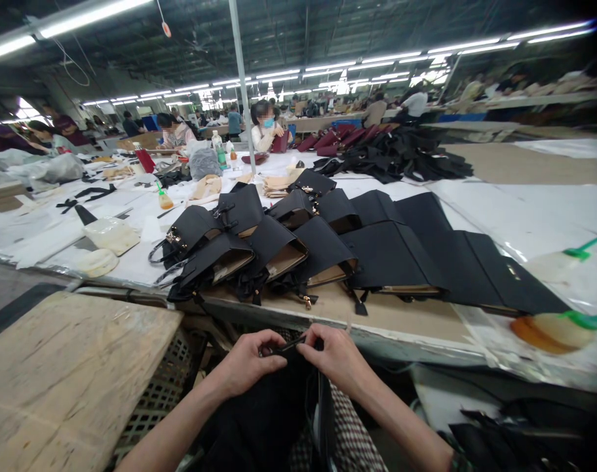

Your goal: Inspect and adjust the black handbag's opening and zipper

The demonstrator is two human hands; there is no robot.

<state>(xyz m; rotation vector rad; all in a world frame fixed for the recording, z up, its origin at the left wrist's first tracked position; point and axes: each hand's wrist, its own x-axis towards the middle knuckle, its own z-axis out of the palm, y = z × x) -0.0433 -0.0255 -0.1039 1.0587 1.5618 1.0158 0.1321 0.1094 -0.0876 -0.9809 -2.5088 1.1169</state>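
Observation:
My left hand [251,362] and my right hand [333,355] are close together over my lap, just in front of the table edge. Between them runs a thin black strip [293,343], each hand pinching one side of it with thumb and fingers. Below the hands lies dark material [263,419]; whether the strip belongs to it I cannot tell. Directly ahead, several black handbags [322,246] lie overlapping in rows, their tan linings showing at the open ends. Some carry gold-coloured fittings and black tassels [360,307].
A worn wooden board [67,380] stands at the left over a plastic crate [155,380]. Glue bottles with green nozzles [556,331] lie on the table at the right. Farther back are black strips in a heap [406,154], burgundy pieces [345,136] and people working.

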